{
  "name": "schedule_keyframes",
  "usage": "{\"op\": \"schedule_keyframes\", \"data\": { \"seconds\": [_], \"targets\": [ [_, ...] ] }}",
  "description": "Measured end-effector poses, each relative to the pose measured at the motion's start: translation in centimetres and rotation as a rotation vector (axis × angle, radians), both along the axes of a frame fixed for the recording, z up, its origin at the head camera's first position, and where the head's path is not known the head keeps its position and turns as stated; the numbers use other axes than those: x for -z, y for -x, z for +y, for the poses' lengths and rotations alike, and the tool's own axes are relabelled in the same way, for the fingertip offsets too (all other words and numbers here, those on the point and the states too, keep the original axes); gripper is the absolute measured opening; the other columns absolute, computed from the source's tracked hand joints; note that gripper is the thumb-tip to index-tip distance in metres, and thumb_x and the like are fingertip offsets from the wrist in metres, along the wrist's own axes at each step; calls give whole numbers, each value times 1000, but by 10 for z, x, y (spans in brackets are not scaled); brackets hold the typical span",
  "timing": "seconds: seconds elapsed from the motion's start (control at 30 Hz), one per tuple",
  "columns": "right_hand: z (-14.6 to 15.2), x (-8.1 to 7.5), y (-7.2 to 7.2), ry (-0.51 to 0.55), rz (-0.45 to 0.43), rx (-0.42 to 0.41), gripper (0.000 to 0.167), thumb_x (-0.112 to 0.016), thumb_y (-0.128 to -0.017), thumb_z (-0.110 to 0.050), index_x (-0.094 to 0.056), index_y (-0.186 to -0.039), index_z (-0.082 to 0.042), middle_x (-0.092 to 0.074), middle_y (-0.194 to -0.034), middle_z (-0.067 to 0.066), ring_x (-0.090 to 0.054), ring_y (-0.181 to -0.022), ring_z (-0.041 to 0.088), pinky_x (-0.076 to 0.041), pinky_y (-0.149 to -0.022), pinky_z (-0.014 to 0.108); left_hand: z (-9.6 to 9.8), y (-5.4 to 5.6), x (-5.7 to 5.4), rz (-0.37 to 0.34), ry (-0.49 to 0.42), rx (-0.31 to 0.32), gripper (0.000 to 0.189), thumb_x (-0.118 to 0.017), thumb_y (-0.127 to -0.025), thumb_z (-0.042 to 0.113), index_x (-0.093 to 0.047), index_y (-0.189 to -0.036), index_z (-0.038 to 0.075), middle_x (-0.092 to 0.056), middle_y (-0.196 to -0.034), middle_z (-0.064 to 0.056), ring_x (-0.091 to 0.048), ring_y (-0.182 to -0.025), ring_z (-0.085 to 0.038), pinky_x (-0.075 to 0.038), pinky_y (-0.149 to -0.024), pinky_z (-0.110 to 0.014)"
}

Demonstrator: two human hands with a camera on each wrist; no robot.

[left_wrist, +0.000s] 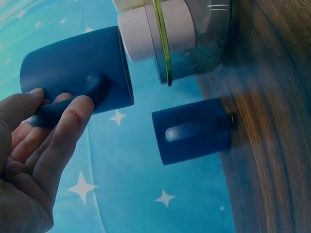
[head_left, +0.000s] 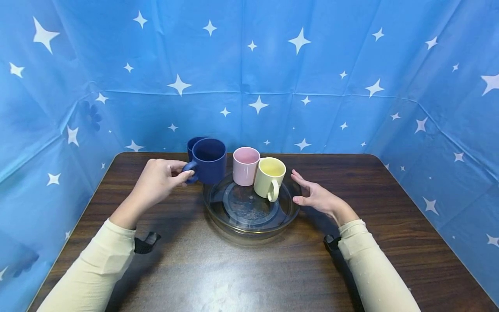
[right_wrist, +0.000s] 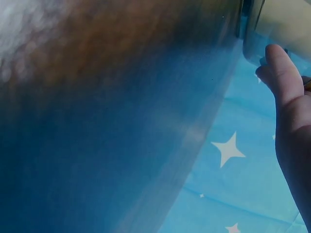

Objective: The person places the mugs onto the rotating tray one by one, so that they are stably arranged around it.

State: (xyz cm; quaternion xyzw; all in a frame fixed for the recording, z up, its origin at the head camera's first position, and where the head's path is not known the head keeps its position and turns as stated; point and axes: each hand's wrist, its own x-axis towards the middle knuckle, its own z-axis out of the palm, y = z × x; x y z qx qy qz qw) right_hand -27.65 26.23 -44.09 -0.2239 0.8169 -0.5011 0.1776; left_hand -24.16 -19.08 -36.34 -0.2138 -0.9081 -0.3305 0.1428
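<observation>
Left hand (head_left: pixel 161 175): thumb and fingers pinch the handle (head_left: pixel 189 167) of a navy mug (head_left: pixel 212 164). The grip is clamped on the handle alone; the mug's body is clear of the palm. The mug is held in the air, roughly upright, mouth up, with its handle towards the left hand. In the left wrist view its base sits above the level of the bowl's rim, apart from the table. From the head it overlaps the left part of the bowl (head_left: pixel 251 231).

Right hand (head_left: pixel 317 196): grips nothing; thumb and fingers are spread apart beside the bowl's right side. Whether they touch the glass cannot be told.

The bowl is clear, round and stands on the table. It holds two mugs, both mouth up. The pink mug (head_left: pixel 244 170) is towards the rear. The yellow mug (head_left: pixel 268 178) is just to its right and nearer the person, handle facing the person. Contact between these two cannot be confirmed.

A second navy mug (left_wrist: pixel 192 131) stands upright on the table, left of the bowl; the head view shows it partly hidden behind the held one.

The table (head_left: pixel 179 268) is dark wood-grain. A blue backdrop (head_left: pixel 273 65) with white stars surrounds its rear and sides.
</observation>
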Motion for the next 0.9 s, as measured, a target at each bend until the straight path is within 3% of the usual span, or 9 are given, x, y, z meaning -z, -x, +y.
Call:
{"op": "schedule_keyframes", "data": {
  "seconds": [0.17,0.5,0.67,0.9],
  "targets": [
    [0,0,0,-4,-1,1,92,-72,-95,-30,-15,-162,-4,2,-171,6,7,-155,31,-14,-119,61,2,2,2,7,10,24,10,-75,-94,15,-80,-95,6,-73,-71,-2,-49,-53,-10,-31,-45,-25],
    [0,-3,1,-11,2,-4,91,-72,-95,-31,-16,-162,-5,1,-171,5,9,-155,29,-11,-120,62,11,5,8,-8,11,88,7,-76,-93,15,-79,-90,9,-71,-69,3,-46,-53,-7,-30,-47,-23],
    [1,-4,1,-8,0,-13,94,-72,-94,-34,-16,-162,-3,2,-171,8,8,-155,30,-9,-120,63,15,7,9,-41,3,115,7,-75,-93,13,-78,-88,9,-71,-69,2,-47,-54,-8,-32,-47,-23],
    [1,-7,0,-3,-15,-15,96,-73,-93,-37,-16,-162,-4,1,-171,7,8,-155,30,-9,-120,63,22,9,11,-107,-22,149,8,-74,-94,13,-78,-88,8,-74,-74,1,-63,-61,-9,-41,-48,-22]
  ]
}}
